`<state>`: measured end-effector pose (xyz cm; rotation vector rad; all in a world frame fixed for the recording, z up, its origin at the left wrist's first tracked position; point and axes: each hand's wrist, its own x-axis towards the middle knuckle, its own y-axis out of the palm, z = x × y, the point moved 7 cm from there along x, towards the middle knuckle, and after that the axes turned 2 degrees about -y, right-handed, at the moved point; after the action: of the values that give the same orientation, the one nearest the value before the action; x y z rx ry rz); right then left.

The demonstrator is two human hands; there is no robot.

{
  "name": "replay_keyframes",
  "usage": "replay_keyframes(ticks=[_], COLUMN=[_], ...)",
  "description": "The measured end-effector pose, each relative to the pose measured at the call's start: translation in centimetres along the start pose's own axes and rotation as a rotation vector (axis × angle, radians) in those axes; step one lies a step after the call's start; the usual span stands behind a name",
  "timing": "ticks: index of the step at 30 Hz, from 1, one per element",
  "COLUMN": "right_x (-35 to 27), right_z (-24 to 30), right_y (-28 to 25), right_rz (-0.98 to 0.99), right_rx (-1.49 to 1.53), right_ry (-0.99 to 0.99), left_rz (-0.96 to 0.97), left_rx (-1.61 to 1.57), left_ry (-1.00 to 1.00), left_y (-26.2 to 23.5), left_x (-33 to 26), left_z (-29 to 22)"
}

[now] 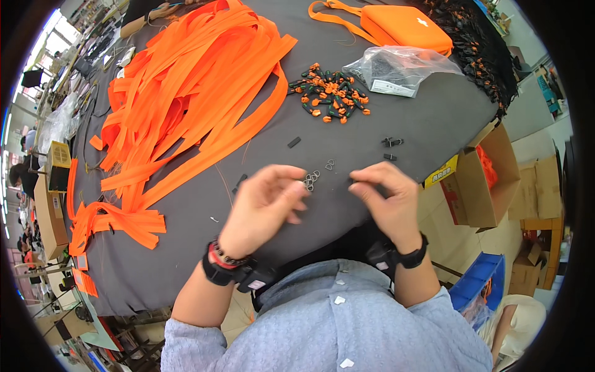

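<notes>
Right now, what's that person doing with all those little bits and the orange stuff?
The person is working with both hands over a gray cloth. Their left hand is right by some small metal D-rings. The right hand has finger and thumb close together; I can't tell what, if anything, is pinched there. Long orange strips lie heaped to the left, and a pile of black-and-orange pieces sits farther back.

Between the left hand and the right hand, small metal rings are lying on the grey counter.
</notes>
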<state>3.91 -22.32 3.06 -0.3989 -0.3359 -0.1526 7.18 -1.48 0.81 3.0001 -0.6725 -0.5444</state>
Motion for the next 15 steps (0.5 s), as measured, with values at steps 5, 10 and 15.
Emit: replay_keyframes(ticks=[5, 10, 15], right_x=[0.7, 1.0, 0.8], right_z=[-4.0, -6.0, -1.8], right_y=[-7.6, -8.7, -7.1], right_rz=[-0.208, -0.155, -0.244], right_rx=[-0.256, -0.410, -0.484], right_ry=[0.061, 0.177, 0.055], left_rz=[-0.420, -0.393, -0.429], left_rx=[0.688, 0.937, 0.964], left_ry=[0.213, 0.300, 0.305], left_y=[-6.2, -6.0, -5.0], left_x=[-0.7, -0.8, 0.1], left_z=[-3.3, -2.7, -2.1])
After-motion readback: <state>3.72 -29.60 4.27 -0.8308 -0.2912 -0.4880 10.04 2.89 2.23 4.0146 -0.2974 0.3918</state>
